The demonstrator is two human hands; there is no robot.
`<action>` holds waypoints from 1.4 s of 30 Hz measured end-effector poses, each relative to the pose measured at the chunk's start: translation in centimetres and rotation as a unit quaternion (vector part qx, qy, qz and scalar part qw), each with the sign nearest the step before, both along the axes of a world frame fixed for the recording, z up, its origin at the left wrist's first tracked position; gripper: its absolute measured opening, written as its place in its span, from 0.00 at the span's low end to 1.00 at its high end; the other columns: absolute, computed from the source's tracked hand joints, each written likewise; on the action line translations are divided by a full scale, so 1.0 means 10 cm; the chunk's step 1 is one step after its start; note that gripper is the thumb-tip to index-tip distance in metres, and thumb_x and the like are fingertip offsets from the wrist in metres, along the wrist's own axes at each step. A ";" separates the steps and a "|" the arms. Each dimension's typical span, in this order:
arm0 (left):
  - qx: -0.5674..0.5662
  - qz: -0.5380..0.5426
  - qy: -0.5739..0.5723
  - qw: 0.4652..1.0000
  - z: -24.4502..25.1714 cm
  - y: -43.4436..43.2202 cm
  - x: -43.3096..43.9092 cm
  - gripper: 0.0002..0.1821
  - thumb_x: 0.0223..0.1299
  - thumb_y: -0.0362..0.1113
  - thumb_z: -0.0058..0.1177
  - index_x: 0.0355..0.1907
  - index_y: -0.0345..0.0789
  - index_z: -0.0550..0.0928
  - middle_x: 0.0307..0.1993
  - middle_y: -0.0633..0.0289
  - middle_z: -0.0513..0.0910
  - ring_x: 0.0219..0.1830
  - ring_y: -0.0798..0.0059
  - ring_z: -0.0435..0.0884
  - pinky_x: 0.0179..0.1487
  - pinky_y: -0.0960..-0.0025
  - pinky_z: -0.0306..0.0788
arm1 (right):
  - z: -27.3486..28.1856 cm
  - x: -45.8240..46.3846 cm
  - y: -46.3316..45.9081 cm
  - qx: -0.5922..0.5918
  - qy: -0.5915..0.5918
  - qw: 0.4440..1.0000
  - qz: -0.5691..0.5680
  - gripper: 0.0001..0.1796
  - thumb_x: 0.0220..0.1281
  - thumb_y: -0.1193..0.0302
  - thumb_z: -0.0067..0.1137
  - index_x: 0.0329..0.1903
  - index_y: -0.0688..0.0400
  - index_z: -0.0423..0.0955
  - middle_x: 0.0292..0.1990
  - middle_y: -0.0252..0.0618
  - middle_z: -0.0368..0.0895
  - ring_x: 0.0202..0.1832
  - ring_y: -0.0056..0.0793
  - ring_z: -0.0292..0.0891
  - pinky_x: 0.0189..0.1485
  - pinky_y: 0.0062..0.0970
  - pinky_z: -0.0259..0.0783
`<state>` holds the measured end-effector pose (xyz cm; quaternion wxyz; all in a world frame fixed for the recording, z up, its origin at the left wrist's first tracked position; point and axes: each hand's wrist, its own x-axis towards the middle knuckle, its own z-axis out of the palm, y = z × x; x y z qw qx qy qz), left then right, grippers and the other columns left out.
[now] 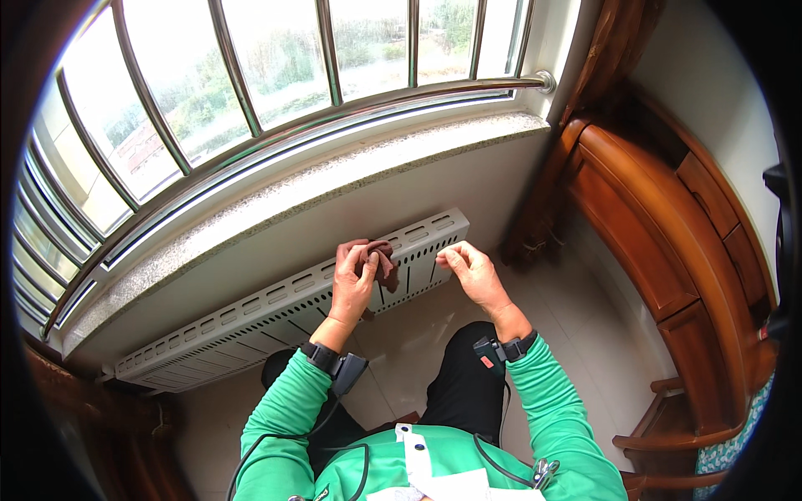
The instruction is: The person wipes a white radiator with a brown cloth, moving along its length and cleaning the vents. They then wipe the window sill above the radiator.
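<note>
My left hand (354, 282) grips a crumpled reddish-brown cloth (383, 258), and part of it hangs down over the front of a white radiator (288, 304). The cloth lies near the radiator's slotted top edge. Beside the radiator's right end is my right hand (473, 269), thumb and fingertips pinched together. Nothing shows between those fingers, and I cannot tell whether they touch the radiator. Slots run along the radiator's top, with a row of small holes and long grooves on its front.
Above the radiator runs a speckled stone windowsill (376, 153) behind curved metal bars (326, 53). Brown curtains (545, 181) hang at the right. A wooden bed or cabinet frame (633, 219) stands along the right wall. Pale floor tiles (401, 363) lie below, and cables (366, 463) cross my clothing.
</note>
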<state>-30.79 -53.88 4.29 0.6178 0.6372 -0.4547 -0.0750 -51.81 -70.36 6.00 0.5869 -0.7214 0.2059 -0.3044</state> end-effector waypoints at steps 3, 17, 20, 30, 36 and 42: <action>0.023 0.113 -0.026 0.993 0.03 0.16 -0.18 0.15 0.81 0.45 0.58 0.57 0.37 0.89 0.50 0.61 0.77 0.55 0.68 0.79 0.62 0.64 0.75 | -0.08 0.14 0.39 -0.020 0.002 0.988 0.155 0.28 0.83 0.53 0.57 0.70 0.61 0.75 0.63 0.40 0.82 0.66 0.29 0.77 0.71 0.34 0.73; -0.010 -0.068 -0.139 0.988 0.81 0.67 -0.14 0.16 0.82 0.42 0.54 0.48 0.30 0.87 0.43 0.54 0.85 0.46 0.59 0.87 0.51 0.63 0.79 | 0.12 0.55 0.50 0.163 -0.195 0.961 0.110 0.24 0.85 0.74 0.51 0.78 0.53 0.69 0.79 0.30 0.69 0.77 0.23 0.65 0.80 0.27 0.60; 0.023 0.094 -0.254 0.962 1.10 0.86 0.50 0.17 0.81 0.42 0.55 0.35 0.31 0.82 0.32 0.53 0.79 0.34 0.51 0.81 0.39 0.57 0.75 | 0.61 0.63 0.08 0.005 -0.188 0.982 -0.025 0.22 0.85 0.74 0.52 0.75 0.54 0.72 0.68 0.31 0.79 0.68 0.23 0.73 0.71 0.29 0.70; 0.143 0.415 -0.282 0.853 1.20 1.12 2.19 0.26 0.81 0.54 0.49 0.31 0.36 0.82 0.27 0.47 0.84 0.34 0.41 0.84 0.40 0.48 0.76 | 0.87 1.84 -0.82 -0.546 0.175 0.802 -0.165 0.35 0.78 0.34 0.45 0.75 0.38 0.76 0.81 0.52 0.62 0.80 0.61 0.58 0.81 0.64 0.46; 0.183 0.427 -0.305 0.831 1.08 1.08 2.18 0.23 0.79 0.49 0.51 0.27 0.36 0.77 0.28 0.48 0.83 0.35 0.41 0.83 0.40 0.45 0.76 | 0.66 2.47 0.19 -0.620 -0.023 0.781 -0.072 0.27 0.76 0.43 0.56 0.70 0.37 0.80 0.77 0.50 0.67 0.77 0.60 0.61 0.76 0.63 0.57; 0.199 0.426 -0.280 0.837 1.13 1.16 2.17 0.22 0.79 0.47 0.52 0.27 0.36 0.76 0.26 0.50 0.80 0.34 0.42 0.82 0.39 0.47 0.74 | 0.73 2.08 -0.44 -0.618 -0.035 0.785 -0.013 0.17 0.76 0.58 0.59 0.63 0.39 0.82 0.71 0.36 0.77 0.71 0.48 0.71 0.75 0.49 0.64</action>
